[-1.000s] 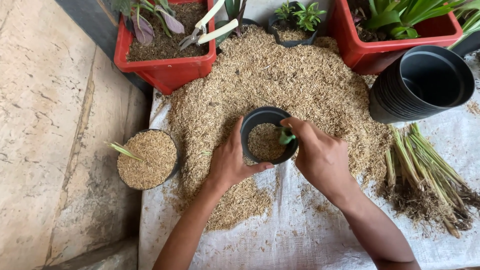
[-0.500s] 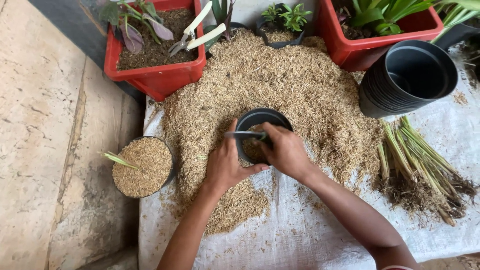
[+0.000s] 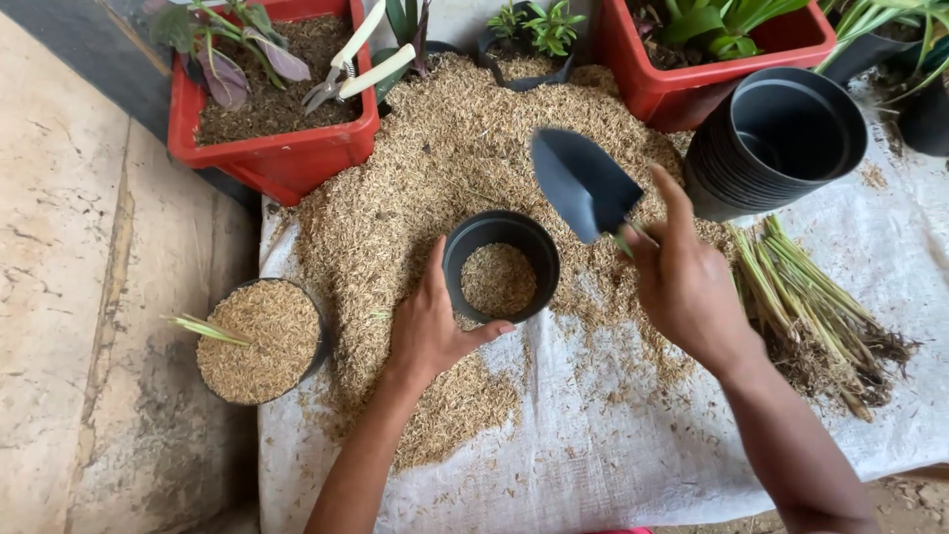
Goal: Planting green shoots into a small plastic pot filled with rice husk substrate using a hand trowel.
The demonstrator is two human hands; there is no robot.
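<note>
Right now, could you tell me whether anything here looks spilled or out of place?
Only the pruning shears, lying loose across the soil of the red planter. The rice husks look deliberately heaped on the white sheet.
</note>
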